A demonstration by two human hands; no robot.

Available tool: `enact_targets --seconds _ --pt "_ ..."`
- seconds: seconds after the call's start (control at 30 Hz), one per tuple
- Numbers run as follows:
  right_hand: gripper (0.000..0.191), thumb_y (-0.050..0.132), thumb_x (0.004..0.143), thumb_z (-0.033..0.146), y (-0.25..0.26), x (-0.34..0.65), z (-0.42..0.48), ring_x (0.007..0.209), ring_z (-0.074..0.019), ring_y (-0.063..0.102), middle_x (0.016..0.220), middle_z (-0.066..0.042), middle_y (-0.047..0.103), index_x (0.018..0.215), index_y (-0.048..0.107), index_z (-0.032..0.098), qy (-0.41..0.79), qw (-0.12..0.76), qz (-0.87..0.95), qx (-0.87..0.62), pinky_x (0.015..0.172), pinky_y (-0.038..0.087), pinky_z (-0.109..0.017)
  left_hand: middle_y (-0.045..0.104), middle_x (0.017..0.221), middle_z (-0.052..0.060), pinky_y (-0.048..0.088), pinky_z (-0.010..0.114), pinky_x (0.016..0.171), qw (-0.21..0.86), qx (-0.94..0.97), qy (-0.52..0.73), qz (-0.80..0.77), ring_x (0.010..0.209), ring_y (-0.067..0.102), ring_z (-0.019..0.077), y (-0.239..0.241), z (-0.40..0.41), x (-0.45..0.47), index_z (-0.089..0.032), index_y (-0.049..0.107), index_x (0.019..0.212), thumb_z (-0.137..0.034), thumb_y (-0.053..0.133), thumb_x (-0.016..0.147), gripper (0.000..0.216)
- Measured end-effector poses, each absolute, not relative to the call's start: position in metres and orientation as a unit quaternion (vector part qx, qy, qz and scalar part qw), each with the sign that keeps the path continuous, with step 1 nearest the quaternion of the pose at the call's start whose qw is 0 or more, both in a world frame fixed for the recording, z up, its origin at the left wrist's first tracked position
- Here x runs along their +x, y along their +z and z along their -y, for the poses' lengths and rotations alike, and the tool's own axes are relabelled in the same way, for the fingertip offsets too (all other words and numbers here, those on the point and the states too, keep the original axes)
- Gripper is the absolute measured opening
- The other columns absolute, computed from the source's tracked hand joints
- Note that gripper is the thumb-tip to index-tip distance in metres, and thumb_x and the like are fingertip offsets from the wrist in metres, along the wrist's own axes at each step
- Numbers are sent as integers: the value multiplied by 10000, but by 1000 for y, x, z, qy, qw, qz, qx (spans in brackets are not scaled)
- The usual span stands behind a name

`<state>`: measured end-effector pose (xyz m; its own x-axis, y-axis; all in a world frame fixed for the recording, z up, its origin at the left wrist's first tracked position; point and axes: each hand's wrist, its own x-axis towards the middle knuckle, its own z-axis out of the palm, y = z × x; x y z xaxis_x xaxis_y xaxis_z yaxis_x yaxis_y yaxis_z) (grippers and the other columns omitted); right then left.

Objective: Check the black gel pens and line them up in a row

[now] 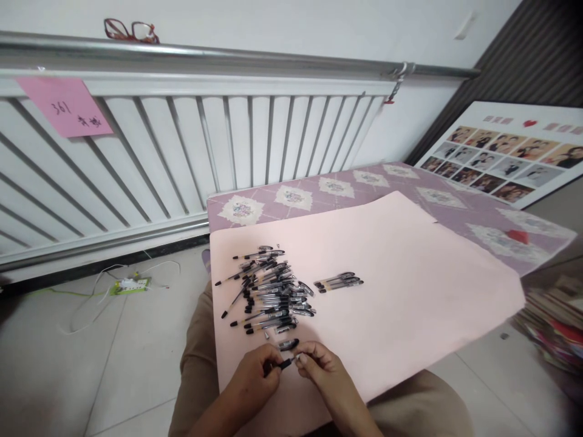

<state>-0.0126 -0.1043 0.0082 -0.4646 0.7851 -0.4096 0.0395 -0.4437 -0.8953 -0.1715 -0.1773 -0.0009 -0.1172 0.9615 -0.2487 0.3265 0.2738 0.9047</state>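
Observation:
A black pen is pinched in my left hand, its narrow end pointing right. My right hand has thumb and forefinger closed at that end, on a tiny pale piece too small to make out. Just above the fingers lies a loose dark pen cap. Beyond it spreads a jumbled pile of pens, with black ends, clear barrels and loose caps among them. To the right of the pile several capped pens lie side by side in a neat row. A small clear cone-shaped piece sits by the pile's near edge.
Everything lies on a pink sheet over a table with a purple patterned cloth. Behind stands a white radiator under a metal pipe with glasses on it. A power strip rests on the floor at left.

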Motion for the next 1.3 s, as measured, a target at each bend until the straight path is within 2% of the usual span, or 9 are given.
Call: enact_targets --seconds 0.2,0.4,0.63,0.87,1.07,1.3 --pt "241 719 617 396 9 -13 106 564 -118 455 593 27 552 746 677 196 715 252 473 -449 573 389 -247 509 621 -41 339 205 553 440 492 358 -660 561 437 100 2 178 -171 -173 568 729 -112 468 641 146" --pt "219 702 657 381 7 -11 106 596 -118 467 630 22 575 771 678 196 716 242 490 -434 616 389 -253 522 670 -27 342 205 565 409 510 354 -669 598 465 105 6 177 -168 -178 559 732 -89 470 632 161" --pt "252 701 645 408 5 -9 106 565 -121 460 582 31 551 773 667 193 712 246 506 -421 584 382 -255 527 709 -13 358 219 603 374 533 350 -673 653 485 122 10 176 -166 -188 548 738 -76 485 638 163" --pt "123 634 698 327 17 -6 103 730 -182 538 721 -1 624 728 654 209 635 216 608 -424 701 409 -277 532 770 8 369 243 666 338 589 349 -646 746 497 144 9 178 -165 -192 527 726 -42 468 676 169" --pt "155 542 770 297 20 -4 107 631 -152 480 630 27 528 640 562 216 561 175 691 -422 608 374 -247 561 849 37 391 282 740 316 633 307 -637 831 499 176 10 179 -165 -195 557 795 -49 457 737 186" --pt "242 448 843 335 23 -6 112 615 -148 456 622 34 456 628 438 225 491 157 747 -419 575 339 -244 573 881 45 405 295 766 313 655 281 -628 853 508 180 16 178 -163 -197 564 825 -70 429 777 192"
